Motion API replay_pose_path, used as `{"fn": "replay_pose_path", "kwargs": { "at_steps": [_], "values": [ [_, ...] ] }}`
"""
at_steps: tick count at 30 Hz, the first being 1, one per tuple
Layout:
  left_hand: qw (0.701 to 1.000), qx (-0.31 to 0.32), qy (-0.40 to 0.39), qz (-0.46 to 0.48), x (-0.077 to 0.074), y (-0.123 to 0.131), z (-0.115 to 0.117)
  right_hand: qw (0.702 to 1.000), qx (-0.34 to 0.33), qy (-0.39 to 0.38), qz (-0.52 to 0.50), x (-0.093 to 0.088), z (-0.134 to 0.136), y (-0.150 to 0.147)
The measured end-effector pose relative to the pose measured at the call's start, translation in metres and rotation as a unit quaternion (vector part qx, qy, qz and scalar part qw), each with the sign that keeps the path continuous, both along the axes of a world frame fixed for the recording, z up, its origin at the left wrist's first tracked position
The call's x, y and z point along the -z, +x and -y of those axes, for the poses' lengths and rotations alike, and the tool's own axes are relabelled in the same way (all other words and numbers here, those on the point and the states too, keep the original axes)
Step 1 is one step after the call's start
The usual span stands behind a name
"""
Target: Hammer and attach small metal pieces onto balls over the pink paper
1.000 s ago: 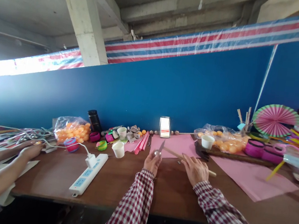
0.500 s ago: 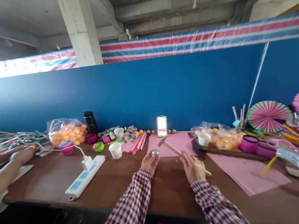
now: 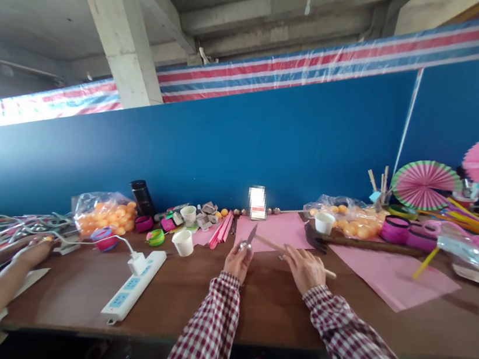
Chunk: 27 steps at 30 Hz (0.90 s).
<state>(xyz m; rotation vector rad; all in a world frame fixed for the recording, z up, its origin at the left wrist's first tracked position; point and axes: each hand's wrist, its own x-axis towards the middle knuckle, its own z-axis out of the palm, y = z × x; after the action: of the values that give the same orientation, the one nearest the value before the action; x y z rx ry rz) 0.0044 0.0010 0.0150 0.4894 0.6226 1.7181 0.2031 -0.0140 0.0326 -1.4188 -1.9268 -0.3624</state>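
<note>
Between the table (image 3: 267, 318)'s front and back edges, our left hand (image 3: 237, 261) closes its fingers around a shiny ball (image 3: 246, 246). Our right hand (image 3: 304, 270) is wrapped on a hammer (image 3: 273, 244), its head near the ball. Pink paper (image 3: 286, 227) lies toward the back edge.

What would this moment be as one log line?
Left hand: holds shiny ball | Right hand: holds hammer | Hammer head: at ball, contact unclear | Nearby: pink paper, power strip

Wooden-handled hammer (image 3: 270, 243) near silvery ball (image 3: 245, 245)
</note>
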Motion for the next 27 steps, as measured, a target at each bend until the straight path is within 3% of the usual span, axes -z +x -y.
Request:
{"fn": "replay_pose_path", "kwargs": {
  "at_steps": [12, 27],
  "values": [
    [1.000, 0.006, 0.017, -0.021, 0.0030, 0.0003, -0.0021, 1.000, 0.008, 0.005, 0.000, 0.0005, 0.0008, -0.0006],
    [0.998, -0.039, -0.011, -0.039, 0.0007, 0.0026, -0.0010, 1.000, -0.001, 0.025, 0.015, -0.0031, 0.0040, -0.0027]
  ]
}}
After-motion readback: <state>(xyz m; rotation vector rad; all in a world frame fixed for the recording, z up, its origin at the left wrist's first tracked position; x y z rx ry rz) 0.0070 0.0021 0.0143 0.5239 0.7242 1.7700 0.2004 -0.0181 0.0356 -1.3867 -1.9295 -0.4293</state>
